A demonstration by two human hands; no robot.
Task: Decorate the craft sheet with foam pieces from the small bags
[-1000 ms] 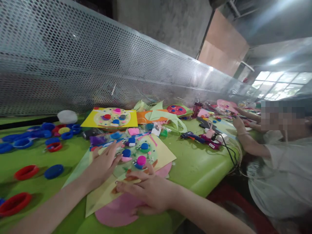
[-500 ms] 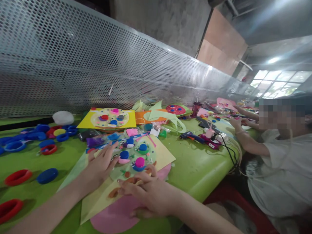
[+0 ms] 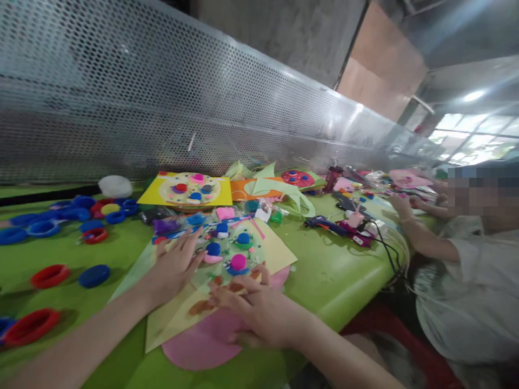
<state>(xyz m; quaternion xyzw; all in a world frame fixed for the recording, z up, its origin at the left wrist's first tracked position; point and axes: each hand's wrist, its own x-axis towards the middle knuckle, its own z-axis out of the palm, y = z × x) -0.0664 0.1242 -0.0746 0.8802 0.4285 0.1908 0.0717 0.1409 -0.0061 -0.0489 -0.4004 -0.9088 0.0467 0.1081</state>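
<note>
A pale yellow sheet [image 3: 278, 248] with a green round patch lies on the table, with bottle caps stuck on it. One cap is pink [image 3: 238, 262] and others are blue [image 3: 244, 238]. Brown pieces [image 3: 198, 308] lie near the sheet's lower edge. My left hand [image 3: 176, 267] rests over the sheet's left side, fingers stretched out, fingertips beside the caps. Over the lower right part, my right hand [image 3: 257, 308] is spread with bent fingers, touching or just above the brown pieces. Under the sheet pokes out a pink rounded paper [image 3: 203, 343].
Loose red rings [image 3: 51, 276] and a blue cap [image 3: 94, 275] lie left on the green table [image 3: 324, 292]. Behind stands a yellow card [image 3: 148, 194] against a perforated metal panel [image 3: 162, 108]. Glue guns [image 3: 324, 224] with cords lie right, near a seated co-worker [image 3: 466, 281].
The view has shifted slightly, so the table's things appear a little further right and higher. My hands stay over the sheet in nearly the same pose.
</note>
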